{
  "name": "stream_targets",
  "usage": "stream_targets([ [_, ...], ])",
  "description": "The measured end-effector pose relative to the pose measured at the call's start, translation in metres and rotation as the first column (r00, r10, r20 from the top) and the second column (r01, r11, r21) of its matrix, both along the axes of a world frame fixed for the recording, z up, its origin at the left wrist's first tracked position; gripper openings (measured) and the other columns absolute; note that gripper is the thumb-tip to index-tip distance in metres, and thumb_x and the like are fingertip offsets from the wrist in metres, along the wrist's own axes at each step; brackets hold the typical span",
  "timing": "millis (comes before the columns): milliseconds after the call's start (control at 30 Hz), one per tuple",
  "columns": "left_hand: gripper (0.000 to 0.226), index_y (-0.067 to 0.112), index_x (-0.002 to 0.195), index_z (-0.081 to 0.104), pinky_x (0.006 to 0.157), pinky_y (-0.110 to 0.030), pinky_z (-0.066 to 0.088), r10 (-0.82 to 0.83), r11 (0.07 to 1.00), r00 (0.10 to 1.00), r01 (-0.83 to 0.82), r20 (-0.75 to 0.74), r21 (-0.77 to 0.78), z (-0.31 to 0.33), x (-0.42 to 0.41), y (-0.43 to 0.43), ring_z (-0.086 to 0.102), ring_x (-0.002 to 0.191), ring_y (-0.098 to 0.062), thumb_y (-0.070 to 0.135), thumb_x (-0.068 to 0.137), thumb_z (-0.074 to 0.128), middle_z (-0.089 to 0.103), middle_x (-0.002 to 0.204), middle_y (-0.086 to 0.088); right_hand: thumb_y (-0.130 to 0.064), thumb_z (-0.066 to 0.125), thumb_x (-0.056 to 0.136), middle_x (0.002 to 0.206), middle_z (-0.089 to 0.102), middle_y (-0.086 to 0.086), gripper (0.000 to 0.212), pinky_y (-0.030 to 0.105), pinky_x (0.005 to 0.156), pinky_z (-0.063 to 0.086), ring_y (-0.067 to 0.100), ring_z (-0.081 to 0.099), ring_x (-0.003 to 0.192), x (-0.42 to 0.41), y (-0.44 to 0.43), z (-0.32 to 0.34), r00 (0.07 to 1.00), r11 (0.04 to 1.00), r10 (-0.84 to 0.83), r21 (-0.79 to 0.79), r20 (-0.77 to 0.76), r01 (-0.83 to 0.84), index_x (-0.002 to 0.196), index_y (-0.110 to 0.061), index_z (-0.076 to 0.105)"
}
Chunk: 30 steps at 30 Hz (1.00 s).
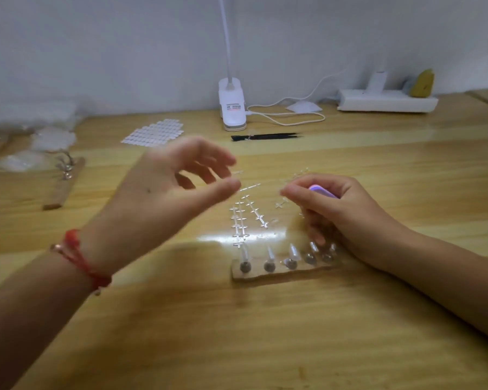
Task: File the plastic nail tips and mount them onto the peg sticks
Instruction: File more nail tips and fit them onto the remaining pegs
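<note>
We see the left hand [178, 187] spread wide (blurred) above the tabletop [265, 333]; the right hand [338, 218] grips a purple file [321, 190]. Clear nail tips [238, 220] lie between them, just behind the peg sticks [269, 258].

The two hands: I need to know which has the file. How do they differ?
The left hand hovers above the table, fingers loosely spread, seemingly holding nothing; the right hand sits low, curled round a purple nail file. The left hand is blurred, the right sharp. The left wrist wears a red cord; the right wrist is bare. Both are near the peg strip.
</note>
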State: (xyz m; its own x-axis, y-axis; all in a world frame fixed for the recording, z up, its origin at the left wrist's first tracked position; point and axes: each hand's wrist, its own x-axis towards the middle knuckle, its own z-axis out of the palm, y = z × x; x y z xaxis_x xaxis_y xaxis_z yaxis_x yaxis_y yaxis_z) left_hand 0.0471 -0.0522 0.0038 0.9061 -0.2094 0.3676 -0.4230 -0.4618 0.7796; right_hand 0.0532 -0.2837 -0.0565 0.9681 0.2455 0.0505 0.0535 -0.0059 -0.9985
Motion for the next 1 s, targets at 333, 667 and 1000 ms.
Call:
stream_targets([
  [333, 0.022, 0.025, 0.076, 0.075, 0.054, -0.012, 0.047, -0.097, 0.972, 0.974, 0.048, -0.204, -0.231, -0.051, -0.01, -0.038, 0.061, 0.058, 0.001, 0.043, 0.063, 0.075, 0.072, 0.07, 0.005, -0.039, 0.073, 0.07, 0.045, 0.049, -0.004, 0.016, 0.015, 0.037, 0.033, 0.013, 0.04, 0.034, -0.006, 0.002, 0.007, 0.997, 0.992, 0.06, -0.117, 0.046, -0.054, 0.072, -0.023, 0.073],
  [667, 0.025, 0.021, 0.08, 0.075, 0.056, -0.01, 0.04, -0.138, 0.949, 0.931, 0.027, -0.338, -0.313, -0.054, -0.001, -0.034, 0.051, 0.059, -0.002, 0.042, 0.068, 0.07, 0.06, 0.063, 0.014, -0.02, 0.039, 0.092, 0.078, 0.055, 0.0, 0.036, 0.025, 0.052, 0.048, 0.013, 0.047, 0.062, 0.002, 0.002, 0.004, 0.982, 0.975, 0.136, 0.191, -0.133, -0.109, 0.101, -0.015, 0.073],
  [1000, 0.022, 0.011, 0.081, 0.073, 0.051, -0.007, 0.035, -0.197, 0.937, 0.929, 0.084, -0.314, -0.339, -0.053, -0.003, -0.031, 0.043, 0.052, 0.001, 0.031, 0.075, 0.065, 0.055, 0.06, 0.009, -0.024, 0.071, 0.08, 0.105, 0.075, 0.007, 0.032, 0.022, 0.078, 0.055, 0.019, 0.071, 0.096, 0.002, -0.002, -0.004, 0.982, 0.981, 0.186, 0.056, -0.02, -0.185, 0.112, -0.023, 0.072],
])
